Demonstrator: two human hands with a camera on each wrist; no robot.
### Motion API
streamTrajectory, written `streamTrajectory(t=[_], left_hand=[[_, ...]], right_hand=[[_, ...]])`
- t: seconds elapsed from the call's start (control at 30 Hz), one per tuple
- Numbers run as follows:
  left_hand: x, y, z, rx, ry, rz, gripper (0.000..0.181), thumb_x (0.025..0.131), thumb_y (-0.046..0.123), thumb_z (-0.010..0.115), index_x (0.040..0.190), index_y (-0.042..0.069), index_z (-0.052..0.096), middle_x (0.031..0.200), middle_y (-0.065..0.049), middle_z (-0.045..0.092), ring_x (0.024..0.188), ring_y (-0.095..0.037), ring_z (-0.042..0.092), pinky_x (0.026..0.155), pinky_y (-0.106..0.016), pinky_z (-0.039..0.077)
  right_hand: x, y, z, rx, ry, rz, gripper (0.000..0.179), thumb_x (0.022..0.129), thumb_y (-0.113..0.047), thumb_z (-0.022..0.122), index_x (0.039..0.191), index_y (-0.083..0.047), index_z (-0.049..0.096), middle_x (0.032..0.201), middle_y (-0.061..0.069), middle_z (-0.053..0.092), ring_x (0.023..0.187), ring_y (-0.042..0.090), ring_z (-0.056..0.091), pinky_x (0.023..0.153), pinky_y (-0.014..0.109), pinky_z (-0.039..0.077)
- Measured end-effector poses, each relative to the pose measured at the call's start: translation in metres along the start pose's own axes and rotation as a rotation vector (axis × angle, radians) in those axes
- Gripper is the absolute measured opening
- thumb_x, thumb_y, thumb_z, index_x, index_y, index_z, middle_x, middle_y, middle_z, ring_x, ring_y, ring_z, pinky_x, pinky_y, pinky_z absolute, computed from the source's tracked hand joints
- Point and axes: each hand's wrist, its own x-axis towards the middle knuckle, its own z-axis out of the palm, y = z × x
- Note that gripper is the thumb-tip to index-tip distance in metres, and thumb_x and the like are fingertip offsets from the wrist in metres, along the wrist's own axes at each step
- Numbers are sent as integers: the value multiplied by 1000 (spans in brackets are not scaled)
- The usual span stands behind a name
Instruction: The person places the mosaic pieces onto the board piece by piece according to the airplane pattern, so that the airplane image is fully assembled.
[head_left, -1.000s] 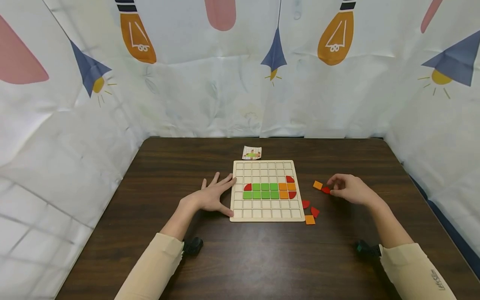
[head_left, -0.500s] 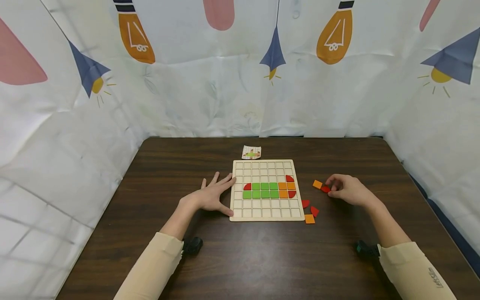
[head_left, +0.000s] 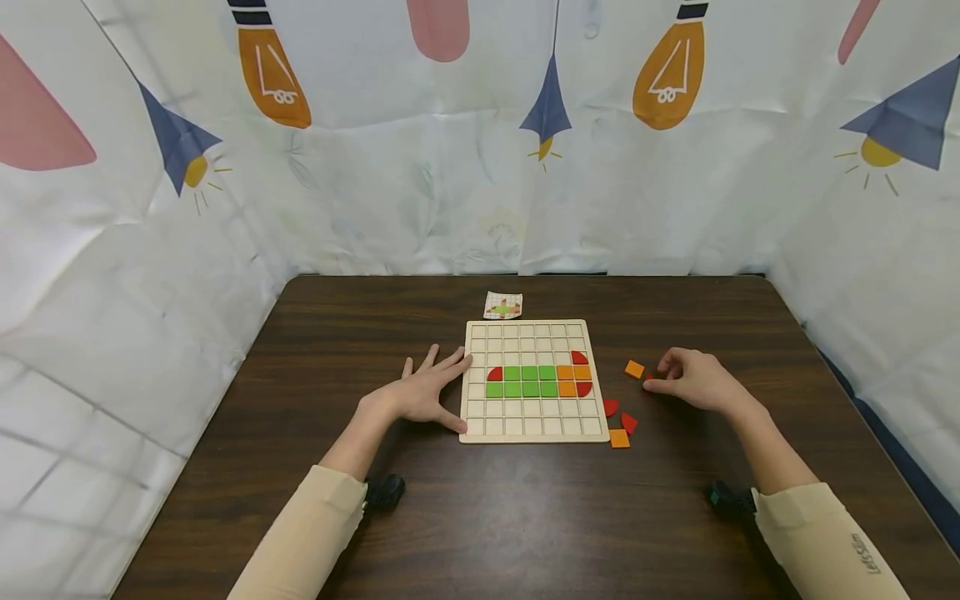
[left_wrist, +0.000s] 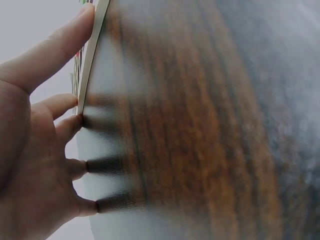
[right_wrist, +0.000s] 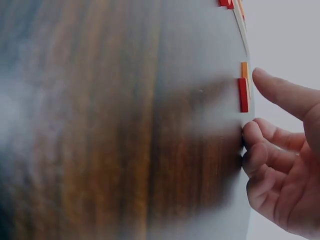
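Wooden grid board (head_left: 525, 427) sits at the left fingertips. Left hand (head_left: 422, 393): fingers spread wide, thumb and index on the board's edge, nothing gripped. Green square tiles (head_left: 530, 382), orange squares (head_left: 566, 372) and red rounded tiles (head_left: 584, 389) fill cells further in from those fingertips.

Right hand (head_left: 697, 379): thumb out, other fingers bent, gap between, nothing pinched. Red tile (right_wrist: 244, 96) lies on the dark wood-grain table (head_left: 540, 517) between thumb and index tips; can't tell if the thumb touches it. Loose orange tile (head_left: 634, 369) is just past the thumb tip, boardward. More loose tiles (head_left: 619, 439) lie between right fingers and board, nearer the person. Pattern card (head_left: 503, 306): beyond the left fingertips, behind the board.
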Motion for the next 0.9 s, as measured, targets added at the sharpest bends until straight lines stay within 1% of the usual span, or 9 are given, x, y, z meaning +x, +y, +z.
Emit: streamTrajectory(t=[0.07, 0.2, 0.3, 0.4, 0.47, 0.6, 0.73, 0.9], left_hand=[[0, 0, 0, -1, -1, 0, 116, 80, 54, 85, 167, 19, 16, 172, -5, 3, 154, -41, -13, 113, -74, -8], [0, 0, 0, 1, -1, -2, 116, 80, 55, 85, 167, 20, 16, 172, -4, 3, 154, -41, -13, 113, -74, -8], [0, 0, 0, 4, -2, -3, 116, 80, 55, 85, 167, 21, 16, 172, -3, 2, 154, -40, -13, 113, -73, -8], [0, -1, 0, 4, -2, -2, 116, 81, 55, 85, 167, 21, 16, 172, -3, 2, 154, -40, -14, 113, -73, -9], [0, -1, 0, 6, -3, -2, 116, 81, 55, 85, 167, 21, 16, 172, -3, 2, 154, -40, -14, 113, -73, -9], [0, -1, 0, 1, -1, -2, 116, 80, 55, 85, 167, 20, 16, 172, -4, 2, 154, -40, -13, 113, -73, -8], [-1, 0, 0, -2, -1, -1, 116, 80, 55, 85, 167, 20, 16, 172, -4, 2, 154, -40, -13, 113, -73, -9], [-1, 1, -1, -3, -5, -1, 116, 80, 55, 85, 167, 20, 17, 172, -4, 2, 154, -40, -13, 113, -73, -9]], right_hand=[[-1, 0, -1, 6, -13, -22, 43, 92, -37, 79, 110, -3, 61, 83, 3, 61, 68, 19, 52, 62, 34, 43], [-2, 0, -4, 20, -52, -87, 35, 92, -22, 79, 116, -4, 61, 85, 3, 59, 69, 19, 51, 63, 34, 42], [-3, 0, -6, 30, -75, -125, 31, 91, -12, 78, 119, -5, 65, 89, 3, 58, 72, 19, 51, 63, 35, 43], [-3, -1, -7, 42, -86, -146, 27, 91, -6, 77, 117, -5, 70, 90, 4, 58, 72, 20, 51, 62, 34, 43], [-2, 0, -6, 43, -79, -144, 24, 91, -5, 77, 114, -6, 72, 89, 3, 58, 71, 19, 52, 62, 33, 44], [0, 1, -4, 20, -71, -142, 19, 92, -8, 77, 110, -6, 72, 85, 2, 59, 70, 18, 52, 62, 32, 44], [1, 3, -2, -9, -79, -143, 19, 93, -14, 77, 108, -5, 69, 84, 0, 59, 69, 17, 53, 63, 32, 45], [2, 2, -2, 5, -86, -147, 21, 93, -17, 77, 107, -3, 68, 84, -1, 63, 69, 17, 55, 63, 32, 47]])
